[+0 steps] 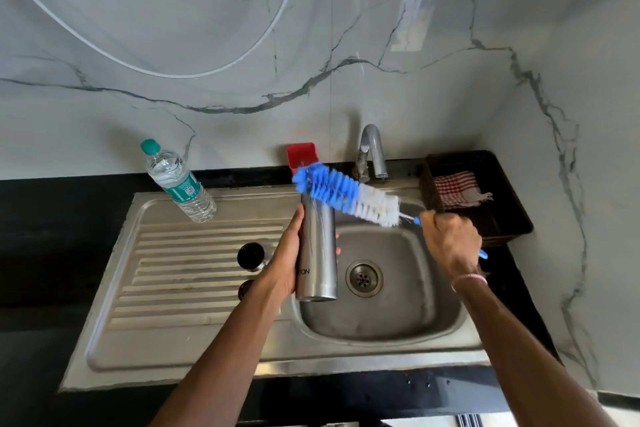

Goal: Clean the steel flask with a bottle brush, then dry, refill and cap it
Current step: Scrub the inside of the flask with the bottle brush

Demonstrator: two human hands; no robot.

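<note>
the steel sink (207, 340) sits in the table's middle. the steel flask (318, 253) stands upright over the basin's left rim, the left hand's (284, 264) grip wrapped round it. the bottle brush (346, 194) slants across its top, handle clamped in the right hand's (450, 243) grip.

We see the shiny steel flask (317, 253) standing straight up, held round its side by the left grip (283, 260) over the left edge of the sink bowl (433, 315). The bottle brush (346, 194) has fluffy blue hairs at its tip, white hairs lower down and a thin blue handle. It lies slanted across the top of the flask, hiding its mouth, with the right grip (450, 239) curled round the handle. The clear water bottle (176, 180) with a green cap stands far back on the left, well apart from the flask.
</note>
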